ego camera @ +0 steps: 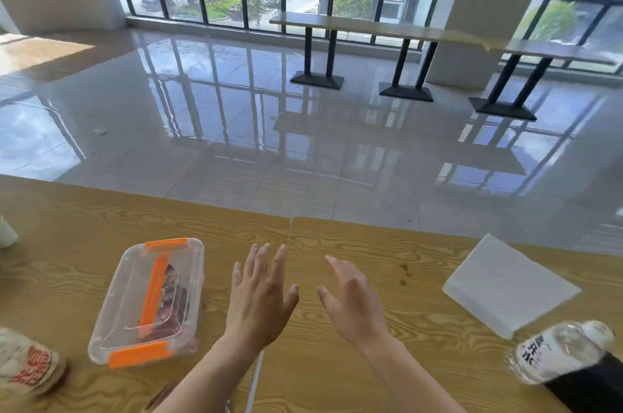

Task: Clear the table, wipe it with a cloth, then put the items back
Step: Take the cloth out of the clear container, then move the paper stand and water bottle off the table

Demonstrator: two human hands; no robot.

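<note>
Early stage, I'd say: nothing looks cleared yet. The wooden table [337, 379] carries a clear plastic container [151, 298] with orange latches at left, a red-lettered package [23, 362] at the near left corner, and a blurred labelled bottle [559, 350] at near right. The white folded cloth [509, 284], if that's what it is, lies flat on the right side, untouched, just beyond the bottle. Small dark spots [404, 274] sit between the cloth and the hands, so wiping looks not done. Left hand [259, 298] and right hand [354, 304] hover mid-table, fingers spread, holding nothing. Clearing, wiping and restoring all remain.
</note>
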